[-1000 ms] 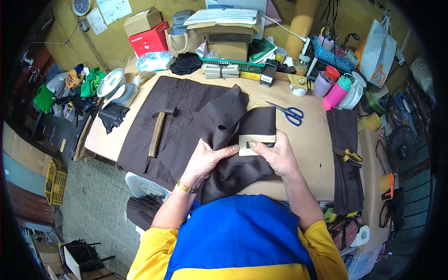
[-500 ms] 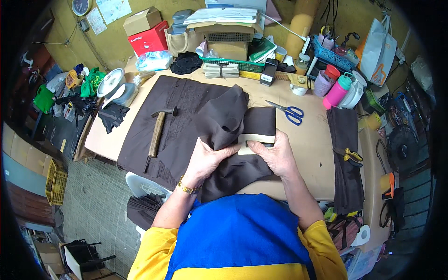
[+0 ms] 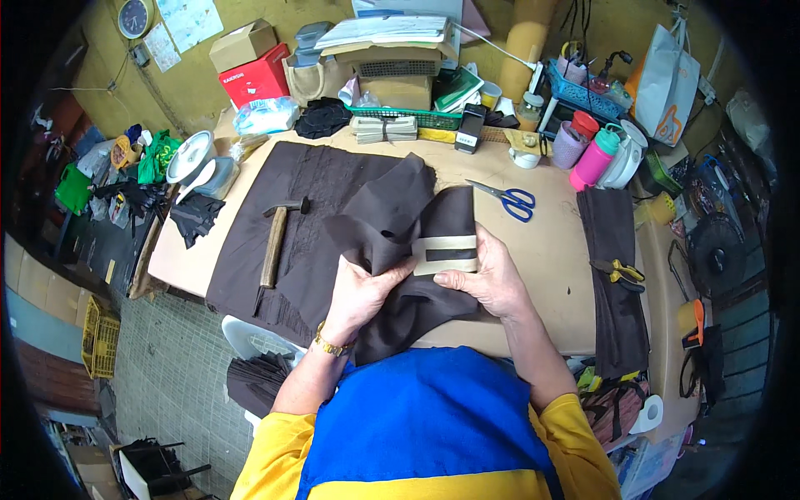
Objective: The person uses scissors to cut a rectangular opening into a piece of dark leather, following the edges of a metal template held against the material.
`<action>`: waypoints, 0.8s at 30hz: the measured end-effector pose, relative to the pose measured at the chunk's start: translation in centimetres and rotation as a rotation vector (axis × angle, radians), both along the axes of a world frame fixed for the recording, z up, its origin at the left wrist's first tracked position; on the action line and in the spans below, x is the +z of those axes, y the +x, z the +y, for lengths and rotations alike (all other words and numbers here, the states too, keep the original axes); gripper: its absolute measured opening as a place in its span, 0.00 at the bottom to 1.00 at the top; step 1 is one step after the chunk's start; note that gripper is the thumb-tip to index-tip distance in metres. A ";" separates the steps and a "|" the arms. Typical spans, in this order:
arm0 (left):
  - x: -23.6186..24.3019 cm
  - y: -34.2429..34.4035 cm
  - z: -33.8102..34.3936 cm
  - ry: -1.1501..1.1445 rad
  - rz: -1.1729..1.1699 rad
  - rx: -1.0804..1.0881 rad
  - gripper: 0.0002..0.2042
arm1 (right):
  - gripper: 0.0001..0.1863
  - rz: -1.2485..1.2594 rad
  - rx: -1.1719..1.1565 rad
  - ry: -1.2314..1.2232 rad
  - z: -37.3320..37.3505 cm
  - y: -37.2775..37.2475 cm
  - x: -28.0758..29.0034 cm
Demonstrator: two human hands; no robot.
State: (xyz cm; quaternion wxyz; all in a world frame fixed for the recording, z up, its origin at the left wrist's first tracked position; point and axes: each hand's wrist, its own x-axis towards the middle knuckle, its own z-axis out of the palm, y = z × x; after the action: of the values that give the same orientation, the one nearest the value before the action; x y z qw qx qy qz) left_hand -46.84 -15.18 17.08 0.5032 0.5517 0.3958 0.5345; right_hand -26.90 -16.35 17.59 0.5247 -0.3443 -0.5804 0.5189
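Observation:
A dark brown cloth piece (image 3: 392,196) bunches up between my hands over the table's near edge. On it is a beige rectangular patch (image 3: 446,242) with a long dark slot across its middle. My left hand (image 3: 363,293) pinches the cloth at the patch's left end. With its thumb along the lower beige band, my right hand (image 3: 493,277) grips the patch and cloth at the right end, fingers hidden behind. A wooden-handled hammer (image 3: 275,243) lies on spread brown cloth (image 3: 250,208) to the left. Beyond my right hand rest blue-handled scissors (image 3: 515,203).
Folded brown cloth (image 3: 612,317) hangs over the table's right side, with yellow-handled pliers (image 3: 618,272) on it. A pink bottle (image 3: 593,167), a green basket (image 3: 400,114) and a bundle of slips (image 3: 383,129) stand along the back.
My right thumb has moved off the slot to the patch's lower band, uncovering the dark slot. The cloth and patch have shifted slightly left. The whole view has shifted a little.

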 end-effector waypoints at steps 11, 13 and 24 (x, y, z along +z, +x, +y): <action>1.5 -0.8 -1.1 0.012 0.131 -0.041 0.11 | 0.18 0.260 -0.033 -0.224 -0.4 2.2 0.2; 1.0 -0.4 -1.5 0.031 0.115 -0.061 0.11 | 0.13 0.265 -0.058 -0.213 0.4 2.3 -1.0; 0.1 0.2 -1.1 -0.174 -0.206 -0.109 0.27 | 0.07 0.252 -0.084 -0.207 0.1 2.3 -0.6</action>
State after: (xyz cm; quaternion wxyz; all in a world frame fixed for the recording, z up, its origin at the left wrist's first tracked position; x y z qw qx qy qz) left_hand -46.67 -16.29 17.16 0.6153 0.4688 0.3565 0.5240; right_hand -24.59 -16.26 17.00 0.5762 -0.3526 -0.4387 0.5926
